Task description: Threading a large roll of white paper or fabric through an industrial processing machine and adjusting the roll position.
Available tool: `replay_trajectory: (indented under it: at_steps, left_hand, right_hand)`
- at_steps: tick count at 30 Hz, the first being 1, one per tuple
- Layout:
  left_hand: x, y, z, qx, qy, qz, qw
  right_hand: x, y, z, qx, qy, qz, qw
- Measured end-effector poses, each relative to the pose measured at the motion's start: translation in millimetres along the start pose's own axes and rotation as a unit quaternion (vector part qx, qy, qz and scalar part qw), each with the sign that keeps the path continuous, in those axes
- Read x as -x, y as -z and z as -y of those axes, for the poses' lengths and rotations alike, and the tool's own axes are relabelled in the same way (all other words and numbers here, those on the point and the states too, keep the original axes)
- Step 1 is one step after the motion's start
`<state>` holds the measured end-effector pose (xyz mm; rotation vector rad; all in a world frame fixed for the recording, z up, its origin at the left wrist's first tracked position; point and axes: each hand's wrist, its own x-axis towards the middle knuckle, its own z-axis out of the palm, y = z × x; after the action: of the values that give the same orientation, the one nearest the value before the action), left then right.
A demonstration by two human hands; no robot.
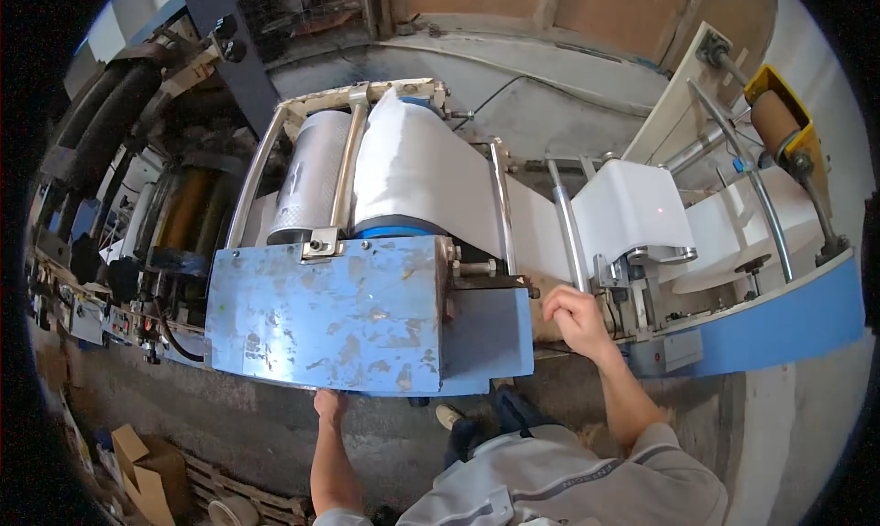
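My left hand (331, 403) is at the lower edge of a scuffed blue machine panel (325, 315); its fingers are mostly hidden there. Right of the panel, my right hand (577, 320) is closed, fingers curled, by the lower end of a metal guide bar (568, 228). Whatever it may hold cannot be made out. Beyond the panel, a white web (426, 173) runs over a blue-edged drum and on to the right. It is wrinkled along its left side. A textured silver roller (312, 168) lies left of it.
At the right, the web passes a white stretch (632, 205) over small rollers toward a brown core (779, 121) in a yellow holder. Dark rollers (105, 113) and a brownish cylinder (192, 210) stand left. An opened cardboard box (151, 476) and a wooden pallet (234, 489) lie lower left.
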<state>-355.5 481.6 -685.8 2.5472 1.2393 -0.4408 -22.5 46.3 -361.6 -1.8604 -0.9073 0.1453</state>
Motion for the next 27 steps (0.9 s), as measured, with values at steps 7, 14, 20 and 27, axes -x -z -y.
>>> replay_trajectory:
  at_steps: [7,14,20,27]
  left_hand:
    - [3,8,0,-0.006,-0.009,-0.011,1.0]
    - [7,9,-4,0.038,-0.021,-0.034,0.998]
    - [3,5,-9,0.045,-0.021,-0.053,0.997]
    - [-5,-11,11,-0.004,-0.029,-0.044,0.999]
  right_hand:
    - [7,-3,-5,-0.02,-0.002,0.009,1.0]
    - [9,-5,-9,-0.03,-0.018,0.009,0.999]
    - [10,-1,-13,-0.023,-0.016,0.003,1.0]
    - [12,-2,-16,-0.029,-0.013,-0.003,0.999]
